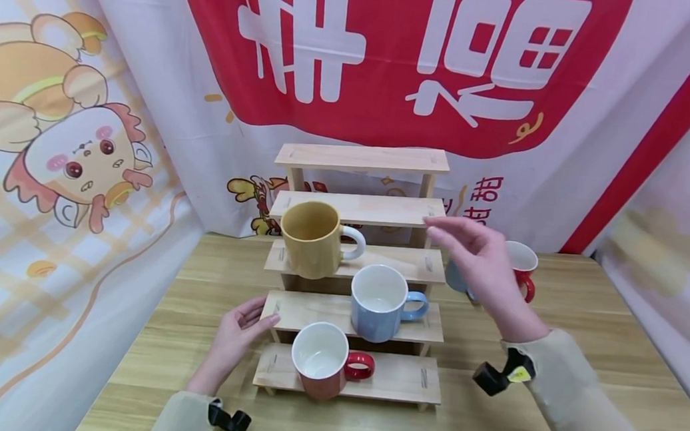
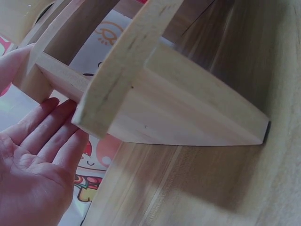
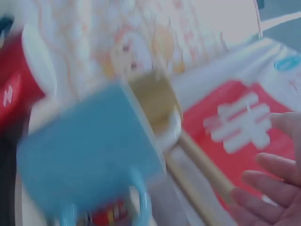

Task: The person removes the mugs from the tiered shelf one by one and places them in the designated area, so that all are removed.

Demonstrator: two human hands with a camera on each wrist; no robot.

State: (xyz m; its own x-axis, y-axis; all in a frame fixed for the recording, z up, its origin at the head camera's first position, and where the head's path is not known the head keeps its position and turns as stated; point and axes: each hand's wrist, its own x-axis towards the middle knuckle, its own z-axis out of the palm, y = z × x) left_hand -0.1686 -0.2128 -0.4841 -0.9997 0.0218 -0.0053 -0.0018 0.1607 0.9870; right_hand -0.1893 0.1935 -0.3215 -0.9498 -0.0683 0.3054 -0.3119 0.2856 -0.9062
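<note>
A tiered wooden display rack stands on the table. My left hand holds its left side, thumb on a lower shelf and fingers beneath the edge, as the left wrist view also shows. My right hand is raised by the rack's upper right end, fingers extended and holding nothing. A yellow mug with a white handle sits on the middle shelf. Below it and to the right is a light blue mug. On the lowest shelf rests a red mug with a white inside.
Behind my right hand, a red-handled mug stands on the wooden table. Next to it another blue mug is mostly hidden. Printed cloth hangs behind the rack and along both sides.
</note>
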